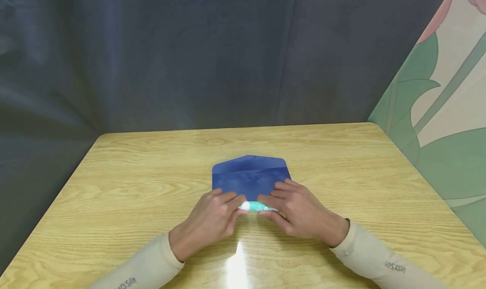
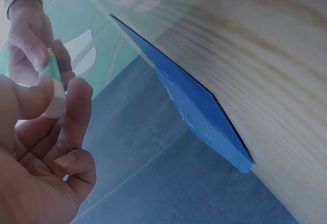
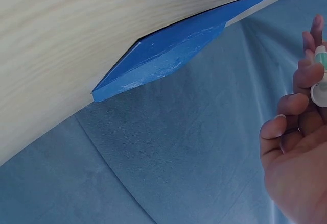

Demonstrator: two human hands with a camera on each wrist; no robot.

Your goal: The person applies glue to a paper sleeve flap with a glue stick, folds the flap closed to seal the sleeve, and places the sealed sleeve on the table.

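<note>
A small white and teal tube that looks like a glue stick [image 1: 257, 206] is held level between the two hands, in front of a blue envelope [image 1: 243, 185]. My left hand [image 1: 213, 215] pinches its white end between thumb and forefinger. At the other end, my right hand [image 1: 301, 209] pinches the teal part. From the left wrist, the glue stick [image 2: 57, 99] shows with both hands on it, apart from the envelope [image 2: 189, 101]. The envelope lies on the table with its flap raised toward the far side. In the right wrist view, the flap [image 3: 158, 68] has shiny streaks.
The wood-grain table [image 1: 133, 187] reaches back to a dark cloth backdrop [image 1: 209, 61]. On the right stands a wall panel [image 1: 448, 112] with painted flowers and leaves. Light glares on the tabletop near the front. Pale sleeves [image 1: 144, 263] cover both forearms.
</note>
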